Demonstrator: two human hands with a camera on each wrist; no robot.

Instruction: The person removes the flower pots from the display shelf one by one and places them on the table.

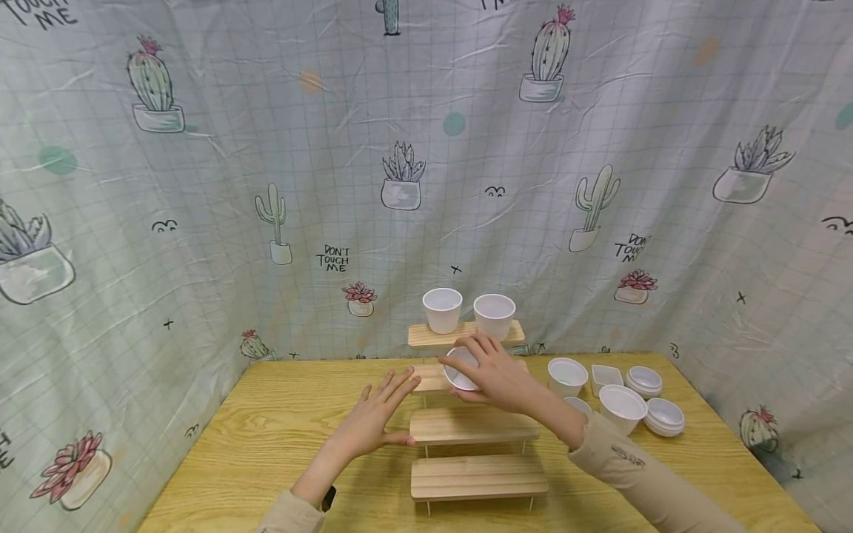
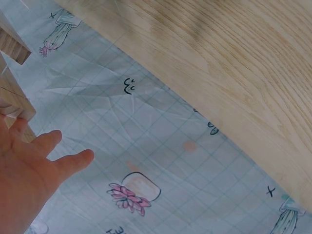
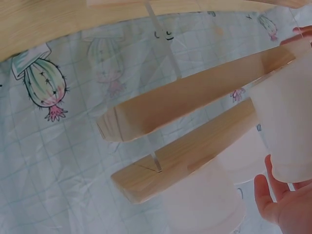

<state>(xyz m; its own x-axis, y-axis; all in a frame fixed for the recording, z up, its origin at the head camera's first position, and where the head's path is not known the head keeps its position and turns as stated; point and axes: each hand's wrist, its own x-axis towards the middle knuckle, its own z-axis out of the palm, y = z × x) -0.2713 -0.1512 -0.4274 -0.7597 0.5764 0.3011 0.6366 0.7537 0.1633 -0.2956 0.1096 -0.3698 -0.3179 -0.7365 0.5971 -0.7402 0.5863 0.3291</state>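
Note:
My right hand (image 1: 501,377) grips a white plastic cup (image 1: 458,380) by its rim at the second-highest step (image 1: 425,379) of a tiered wooden stand (image 1: 474,427). In the right wrist view this cup (image 3: 287,131) is close to the step's front edge; whether it rests on the wood is unclear. Two similar white cups, one left (image 1: 443,314) and one right (image 1: 494,317), stand upright side by side on the top step. My left hand (image 1: 369,422) is at the stand's left side, fingers extended, with fingertips at the step ends.
Right of the stand, several white tubs and cups sit on the wooden table (image 1: 300,414), among them a tall cup (image 1: 623,409), a square container (image 1: 606,376) and a low round tub (image 1: 664,417). A cactus-print curtain (image 1: 300,148) hangs behind and at both sides.

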